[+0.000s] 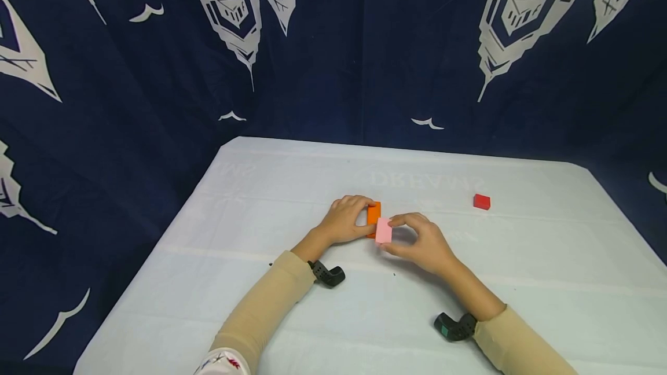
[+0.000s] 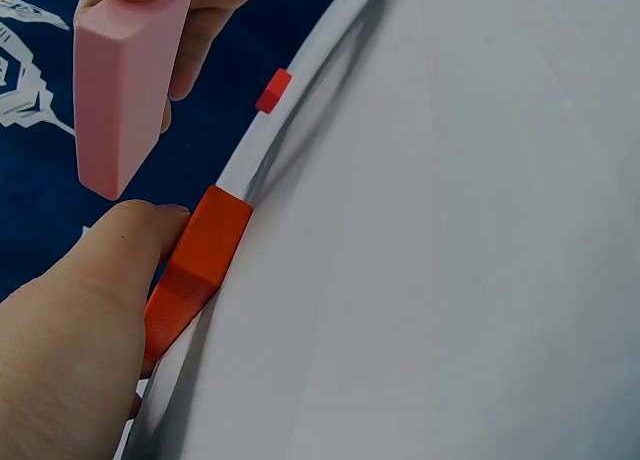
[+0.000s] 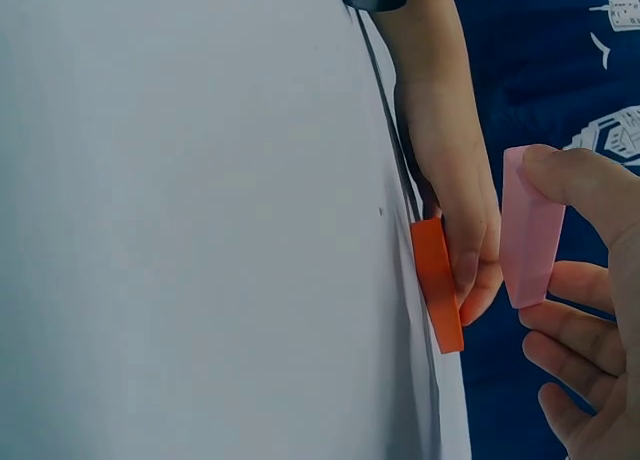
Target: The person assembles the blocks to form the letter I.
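An orange rectangular block [image 1: 373,212] lies on the white table, gripped by my left hand [image 1: 342,220] between thumb and fingers. Between the thumb and fingertips of my right hand [image 1: 426,246] is a pink block [image 1: 383,231], held off the table. In the head view the pink block overlaps the near part of the orange one. The right wrist view shows the pink block [image 3: 530,230] upright and apart from the orange block [image 3: 438,285]. Part of the orange block is hidden behind the left thumb in the left wrist view.
A small red block [image 1: 482,201] sits farther back on the right of the white table [image 1: 312,317]. Behind the table hangs a dark blue cloth [image 1: 333,74] with white building prints. Black wrist devices [image 1: 328,275] are strapped to both arms.
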Tool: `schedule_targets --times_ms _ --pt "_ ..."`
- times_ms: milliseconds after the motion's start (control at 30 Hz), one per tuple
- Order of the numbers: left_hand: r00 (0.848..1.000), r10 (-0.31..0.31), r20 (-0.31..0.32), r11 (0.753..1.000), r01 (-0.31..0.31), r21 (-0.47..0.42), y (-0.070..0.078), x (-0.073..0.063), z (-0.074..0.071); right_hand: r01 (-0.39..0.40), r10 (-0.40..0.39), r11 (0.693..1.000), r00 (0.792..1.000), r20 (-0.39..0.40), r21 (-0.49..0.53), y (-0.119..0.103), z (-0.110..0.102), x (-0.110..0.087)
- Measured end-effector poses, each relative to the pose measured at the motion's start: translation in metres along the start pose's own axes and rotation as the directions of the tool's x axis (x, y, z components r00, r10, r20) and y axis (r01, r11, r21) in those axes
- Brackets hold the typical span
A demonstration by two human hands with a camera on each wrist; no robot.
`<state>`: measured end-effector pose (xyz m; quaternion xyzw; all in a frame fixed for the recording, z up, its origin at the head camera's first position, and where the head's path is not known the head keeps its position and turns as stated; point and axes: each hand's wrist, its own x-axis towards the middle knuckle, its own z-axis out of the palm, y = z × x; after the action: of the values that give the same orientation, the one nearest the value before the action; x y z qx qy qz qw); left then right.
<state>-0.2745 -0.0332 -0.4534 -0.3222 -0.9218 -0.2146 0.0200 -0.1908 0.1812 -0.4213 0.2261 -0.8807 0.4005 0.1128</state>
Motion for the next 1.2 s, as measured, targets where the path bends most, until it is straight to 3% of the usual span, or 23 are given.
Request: schedule_targets --times_ms 367,1200 --pt "1.0 -0.003 0.004 1.0 0.003 0.012 0.001 0.0 0.0 -0.014 0.014 1.0 0.999 0.039 -0.003 -0.004 0.003 -0.005" --pt "1.0 0.008 -0.009 1.0 -0.008 0.021 0.0 0.0 0.0 0.057 -0.057 0.998 0.997 0.047 -0.01 -0.003 0.01 -0.012"
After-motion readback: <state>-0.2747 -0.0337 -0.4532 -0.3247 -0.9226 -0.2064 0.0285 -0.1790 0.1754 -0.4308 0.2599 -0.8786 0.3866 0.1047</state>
